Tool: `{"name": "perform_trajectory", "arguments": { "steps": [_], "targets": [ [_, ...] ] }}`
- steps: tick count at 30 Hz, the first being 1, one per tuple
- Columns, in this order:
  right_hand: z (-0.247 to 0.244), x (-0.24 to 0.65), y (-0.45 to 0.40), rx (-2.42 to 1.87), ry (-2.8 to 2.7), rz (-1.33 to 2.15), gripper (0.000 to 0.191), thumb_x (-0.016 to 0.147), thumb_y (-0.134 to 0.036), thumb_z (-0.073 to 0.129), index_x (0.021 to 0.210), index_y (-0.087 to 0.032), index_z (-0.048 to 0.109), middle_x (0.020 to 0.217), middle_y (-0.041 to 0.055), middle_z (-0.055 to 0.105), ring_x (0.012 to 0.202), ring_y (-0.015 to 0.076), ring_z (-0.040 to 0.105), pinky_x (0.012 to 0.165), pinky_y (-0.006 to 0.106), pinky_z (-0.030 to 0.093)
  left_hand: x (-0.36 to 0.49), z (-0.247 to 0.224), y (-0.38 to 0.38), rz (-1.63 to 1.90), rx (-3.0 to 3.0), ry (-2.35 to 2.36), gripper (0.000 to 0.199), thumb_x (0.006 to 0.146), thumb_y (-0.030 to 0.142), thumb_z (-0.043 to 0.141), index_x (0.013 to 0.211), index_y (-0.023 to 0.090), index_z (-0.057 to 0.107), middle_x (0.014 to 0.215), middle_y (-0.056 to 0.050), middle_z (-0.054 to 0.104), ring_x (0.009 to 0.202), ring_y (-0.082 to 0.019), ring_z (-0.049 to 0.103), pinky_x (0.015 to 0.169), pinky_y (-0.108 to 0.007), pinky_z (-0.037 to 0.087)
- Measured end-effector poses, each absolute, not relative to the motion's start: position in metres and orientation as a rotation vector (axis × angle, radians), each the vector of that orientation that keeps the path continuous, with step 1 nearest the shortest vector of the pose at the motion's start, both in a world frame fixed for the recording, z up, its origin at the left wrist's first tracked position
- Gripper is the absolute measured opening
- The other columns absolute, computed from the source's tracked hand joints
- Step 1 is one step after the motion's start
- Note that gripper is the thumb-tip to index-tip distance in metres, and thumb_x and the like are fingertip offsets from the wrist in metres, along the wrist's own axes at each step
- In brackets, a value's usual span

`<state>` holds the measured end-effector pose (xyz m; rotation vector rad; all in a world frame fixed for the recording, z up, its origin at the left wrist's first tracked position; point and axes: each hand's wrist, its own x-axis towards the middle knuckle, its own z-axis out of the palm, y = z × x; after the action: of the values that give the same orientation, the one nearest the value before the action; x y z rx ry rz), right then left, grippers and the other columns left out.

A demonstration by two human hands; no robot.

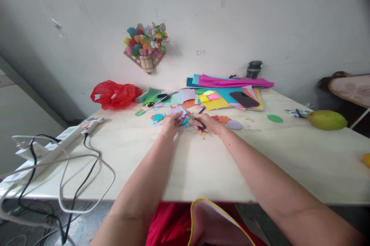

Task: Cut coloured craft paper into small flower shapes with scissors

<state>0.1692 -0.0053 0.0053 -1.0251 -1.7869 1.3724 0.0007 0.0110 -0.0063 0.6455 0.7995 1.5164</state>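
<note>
Between the fingers of my left hand (171,122) is a piece of light purple paper (179,112). My right hand (209,123) grips a pair of scissors (199,123) by the dark handles, and the blades point up and left at the purple paper. Whether the blades touch the paper I cannot tell. Small paper scraps (204,136) lie on the table under my hands. Left of my left hand are blue paper flower cut-outs (158,117). Right of my right hand lie an orange scalloped cut-out (224,119) and a lilac paper oval (234,124).
Coloured sheets (218,103), a phone (244,99) and a second pair of scissors (163,97) lie farther back. A red plastic bag (115,94) sits back left. Power strips (68,134) with loose cables run along the left; a yellow-green fruit (326,119) lies right.
</note>
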Motion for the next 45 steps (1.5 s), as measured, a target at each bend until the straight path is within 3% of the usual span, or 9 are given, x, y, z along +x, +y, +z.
{"name": "perform_trajectory", "arguments": {
  "steps": [14,22,30,35,45],
  "targets": [
    [-0.003,0.169,0.002,-1.007,-1.785,1.364,0.039,0.062,-0.046,0.079,0.065,-0.016,0.053,0.044,-0.0057,0.05,0.033,0.0057,0.042,0.032,0.018,0.029,-0.005,-0.008,0.014,1.485,0.693,0.84,0.014,0.065,0.007,0.072,0.072,0.014,0.063,0.068,-0.003,0.067,0.061,-0.013,0.065,0.066,-0.027,0.057],
    [-0.007,0.17,0.004,-0.99,-1.771,1.423,0.036,0.062,-0.041,0.078,0.064,-0.017,0.052,0.045,-0.0064,0.049,0.034,0.006,0.042,0.033,0.018,0.033,-0.011,-0.006,0.012,1.423,0.766,0.88,0.021,0.06,0.007,0.075,0.078,0.012,0.064,0.072,-0.006,0.07,0.066,-0.017,0.069,0.065,-0.027,0.058],
    [0.002,0.167,-0.003,-1.056,-1.752,1.381,0.03,0.065,-0.034,0.077,0.063,-0.017,0.052,0.043,-0.0064,0.048,0.033,0.0063,0.041,0.033,0.018,0.032,-0.016,-0.004,0.012,1.39,0.851,0.904,0.022,0.06,0.013,0.076,0.08,0.012,0.066,0.071,-0.006,0.068,0.061,-0.017,0.067,0.055,-0.026,0.054],
    [0.002,0.168,-0.002,-1.063,-1.743,1.406,0.027,0.069,-0.03,0.073,0.061,-0.017,0.05,0.043,-0.0056,0.048,0.033,0.0061,0.042,0.034,0.018,0.034,-0.02,-0.005,0.013,1.364,0.921,0.949,0.021,0.058,0.018,0.079,0.072,0.014,0.064,0.062,0.0,0.061,0.05,-0.011,0.057,0.054,-0.025,0.053],
    [-0.008,0.171,0.005,-1.004,-1.791,1.404,0.033,0.064,-0.038,0.077,0.063,-0.016,0.052,0.045,-0.0052,0.05,0.034,0.006,0.043,0.034,0.018,0.034,-0.022,-0.003,0.012,1.347,0.982,0.951,0.024,0.056,0.017,0.082,0.071,0.013,0.063,0.059,0.0,0.061,0.048,-0.01,0.057,0.05,-0.02,0.05]
  ]
}}
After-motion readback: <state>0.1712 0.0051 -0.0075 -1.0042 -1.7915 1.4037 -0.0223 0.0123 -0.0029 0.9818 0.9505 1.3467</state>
